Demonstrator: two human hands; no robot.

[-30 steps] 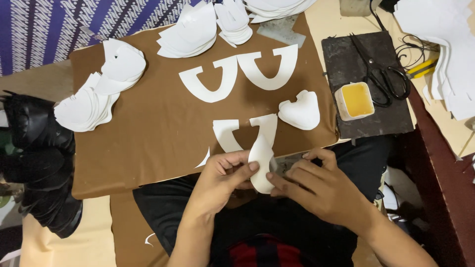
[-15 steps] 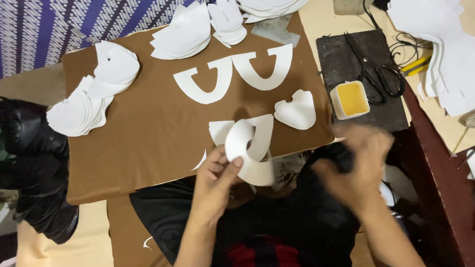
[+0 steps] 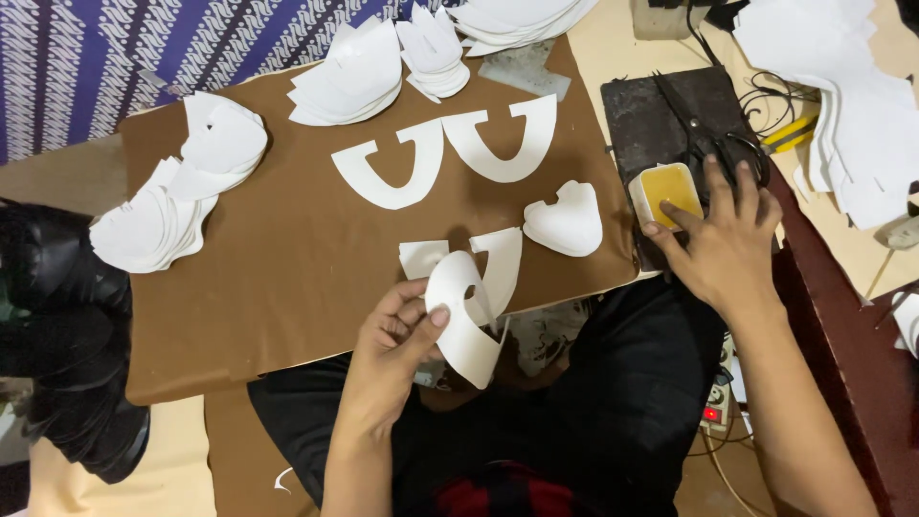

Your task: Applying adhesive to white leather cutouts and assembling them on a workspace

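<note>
Overhead, a patterned purple cloth (image 3: 115,57) bordered the brown desk (image 3: 287,249) strewn with white cutouts, where the left hand (image 3: 397,335) pinched a curved white piece (image 3: 459,316) above the near edge, while the right hand (image 3: 723,244) lay spread, fingertips touching a small yellow-filled tub (image 3: 668,189).

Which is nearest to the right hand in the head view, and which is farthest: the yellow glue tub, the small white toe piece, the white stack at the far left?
From the right hand:
1. Yellow glue tub, touching its fingers.
2. Small white toe piece, to its left on the brown board.
3. White stack, at the board's far left edge.
</note>
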